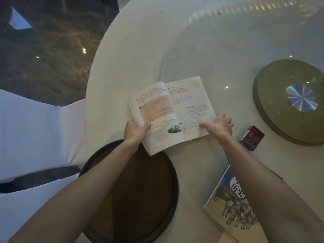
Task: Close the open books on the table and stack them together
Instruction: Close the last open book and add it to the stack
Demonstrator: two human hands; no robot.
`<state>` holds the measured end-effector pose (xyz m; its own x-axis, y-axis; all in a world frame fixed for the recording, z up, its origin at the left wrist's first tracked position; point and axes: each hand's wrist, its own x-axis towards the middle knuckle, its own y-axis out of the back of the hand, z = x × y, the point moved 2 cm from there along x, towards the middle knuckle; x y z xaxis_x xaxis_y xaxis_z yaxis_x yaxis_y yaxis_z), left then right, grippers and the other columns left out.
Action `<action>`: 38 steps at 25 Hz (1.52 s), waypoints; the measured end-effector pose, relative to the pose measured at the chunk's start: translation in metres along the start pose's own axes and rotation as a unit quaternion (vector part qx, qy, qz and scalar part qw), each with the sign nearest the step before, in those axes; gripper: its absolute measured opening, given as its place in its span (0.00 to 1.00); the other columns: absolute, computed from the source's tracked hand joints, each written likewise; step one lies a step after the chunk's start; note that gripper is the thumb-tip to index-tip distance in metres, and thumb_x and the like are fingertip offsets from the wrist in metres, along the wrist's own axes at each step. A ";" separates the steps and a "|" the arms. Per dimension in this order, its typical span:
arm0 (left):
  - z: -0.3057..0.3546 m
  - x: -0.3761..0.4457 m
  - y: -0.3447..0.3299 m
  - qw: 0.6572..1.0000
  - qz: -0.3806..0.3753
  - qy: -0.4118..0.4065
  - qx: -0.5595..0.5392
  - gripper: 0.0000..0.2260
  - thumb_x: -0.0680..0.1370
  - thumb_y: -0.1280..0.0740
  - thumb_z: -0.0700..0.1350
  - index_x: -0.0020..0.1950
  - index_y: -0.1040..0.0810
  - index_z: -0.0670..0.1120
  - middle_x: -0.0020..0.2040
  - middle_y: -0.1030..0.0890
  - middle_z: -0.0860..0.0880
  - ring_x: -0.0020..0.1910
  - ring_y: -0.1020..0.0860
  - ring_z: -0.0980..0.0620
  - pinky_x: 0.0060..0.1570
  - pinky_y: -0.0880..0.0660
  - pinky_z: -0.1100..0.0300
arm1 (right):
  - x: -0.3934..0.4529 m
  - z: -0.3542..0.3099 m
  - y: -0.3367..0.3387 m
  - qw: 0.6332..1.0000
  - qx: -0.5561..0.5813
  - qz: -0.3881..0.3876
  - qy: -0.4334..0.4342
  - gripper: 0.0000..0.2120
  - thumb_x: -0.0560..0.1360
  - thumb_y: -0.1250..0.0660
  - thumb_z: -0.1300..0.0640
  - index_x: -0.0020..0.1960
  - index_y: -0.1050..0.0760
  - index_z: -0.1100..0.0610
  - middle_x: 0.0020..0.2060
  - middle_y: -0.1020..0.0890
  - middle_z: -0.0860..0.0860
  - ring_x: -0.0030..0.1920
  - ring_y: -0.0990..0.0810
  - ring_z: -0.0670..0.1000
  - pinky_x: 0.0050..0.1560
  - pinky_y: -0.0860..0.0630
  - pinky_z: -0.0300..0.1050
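An open book [172, 109] with printed pages lies in the middle of the round white table [122, 55]. My left hand [135, 131] grips its lower left page edge, thumb on top of the page. My right hand [219, 126] holds the lower right edge, thumb pressed on the right page and fingers around the edge. A closed book [228, 202] with a blue and tan cover showing horses lies at the near right, partly hidden under my right forearm.
A dark round stool seat [140, 199] stands below the table's near edge. A small red box [251, 137] sits right of the open book. A green turntable base [280, 95] shows under the glass disc [210, 50]. A white-covered chair [35, 128] is at the left.
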<state>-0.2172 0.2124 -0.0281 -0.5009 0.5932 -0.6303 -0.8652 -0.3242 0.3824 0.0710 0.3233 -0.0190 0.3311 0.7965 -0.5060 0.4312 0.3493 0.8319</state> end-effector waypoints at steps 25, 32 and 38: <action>0.057 -0.092 -0.083 0.964 -0.201 -0.171 -0.018 0.19 0.80 0.31 0.48 0.69 0.23 0.44 0.59 0.16 0.42 0.52 0.16 0.47 0.53 0.18 0.49 | -0.099 0.068 0.007 0.902 0.393 -0.174 0.024 0.15 0.76 0.35 0.70 0.57 0.15 0.58 0.49 0.11 0.52 0.49 0.12 0.53 0.48 0.13 0.54; 0.005 -0.061 -0.080 0.982 -0.069 -0.082 0.157 0.23 0.78 0.31 0.50 0.70 0.27 0.41 0.64 0.23 0.43 0.59 0.22 0.44 0.56 0.22 0.50 | -0.086 0.089 -0.011 0.954 0.277 -0.115 0.016 0.16 0.67 0.45 0.71 0.46 0.20 0.65 0.39 0.18 0.63 0.37 0.28 0.52 0.36 0.34 0.47; 0.012 -0.059 -0.081 0.991 -0.109 -0.042 0.062 0.19 0.76 0.26 0.49 0.63 0.22 0.41 0.57 0.18 0.46 0.52 0.20 0.48 0.49 0.20 0.53 | -0.086 0.085 -0.016 0.958 0.271 -0.096 0.025 0.08 0.76 0.38 0.63 0.39 0.29 0.58 0.35 0.31 0.55 0.35 0.35 0.51 0.35 0.38 0.47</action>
<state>-0.1171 0.2130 -0.0139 -0.2944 0.6995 -0.6512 -0.9406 -0.0913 0.3271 0.1067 0.2071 -0.0077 0.1679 0.7702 -0.6153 0.8566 0.1949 0.4778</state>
